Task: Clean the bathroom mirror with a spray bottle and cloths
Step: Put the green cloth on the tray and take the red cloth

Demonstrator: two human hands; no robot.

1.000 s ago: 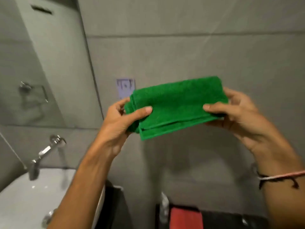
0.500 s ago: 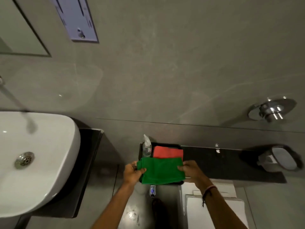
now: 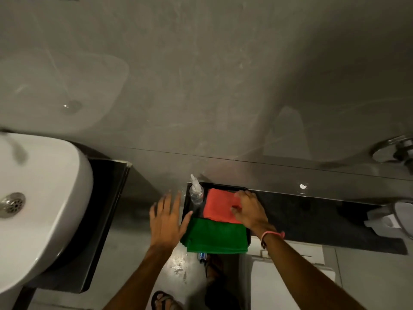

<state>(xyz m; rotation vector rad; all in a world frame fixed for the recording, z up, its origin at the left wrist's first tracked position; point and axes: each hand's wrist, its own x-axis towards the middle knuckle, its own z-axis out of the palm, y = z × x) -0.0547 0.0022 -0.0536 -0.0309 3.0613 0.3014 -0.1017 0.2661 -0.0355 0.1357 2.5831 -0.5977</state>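
A folded green cloth [image 3: 216, 238] lies at the near end of a black tray [image 3: 186, 204], overhanging its front edge. Behind it on the tray is a folded red cloth [image 3: 218, 205]. A clear spray bottle [image 3: 196, 193] stands at the tray's back left corner. My left hand [image 3: 166, 220] hovers flat with fingers spread just left of the tray, its thumb near the green cloth's corner. My right hand [image 3: 250, 211] is on the right part of the red cloth, fingers and thumb bent onto it. The mirror is out of view.
The tray sits on a dark stone ledge [image 3: 312, 215] against the grey wall. A white basin [image 3: 44, 198] is at the left on a dark counter. A white toilet lid [image 3: 290, 276] lies below the ledge, and a chrome flush plate [image 3: 391, 148] is at the right.
The green cloth went from held up in both hands to lying on the tray. My left hand has let go and opened. My right hand has moved onto the red cloth.
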